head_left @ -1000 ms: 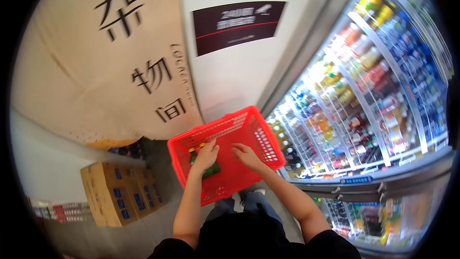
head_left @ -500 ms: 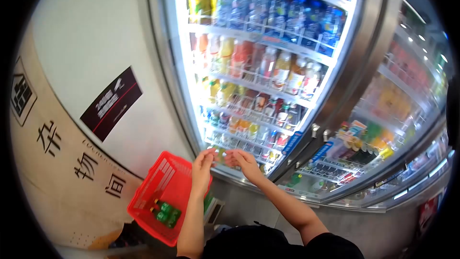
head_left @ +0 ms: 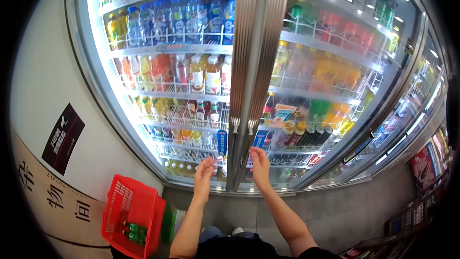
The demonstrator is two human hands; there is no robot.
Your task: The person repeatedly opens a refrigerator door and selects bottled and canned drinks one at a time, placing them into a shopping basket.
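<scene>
Low in front of the closed glass doors of a drinks fridge, my left hand [head_left: 204,171] is raised, empty, its fingers loosely bent and apart. My right hand [head_left: 260,163] is also empty and open, with its fingers by the lower end of the right metal door handle [head_left: 264,67]. The left door handle [head_left: 246,67] runs upright beside it. Whether my right fingertips touch the door cannot be made out. Behind the glass, shelves hold blue-capped bottles [head_left: 195,19], juice bottles [head_left: 197,74] and other drinks.
A red shopping basket [head_left: 154,232] stands at lower left against the wall, with green bottles [head_left: 136,231] lying in it. Beside it is a green box-like thing [head_left: 168,221]. Low racks of goods [head_left: 412,218] line the right side above the grey floor [head_left: 316,211].
The view has swung right, so the door handles now stand in the middle and the basket lies farther left. My hands have moved apart, the right one nearer the right door.
</scene>
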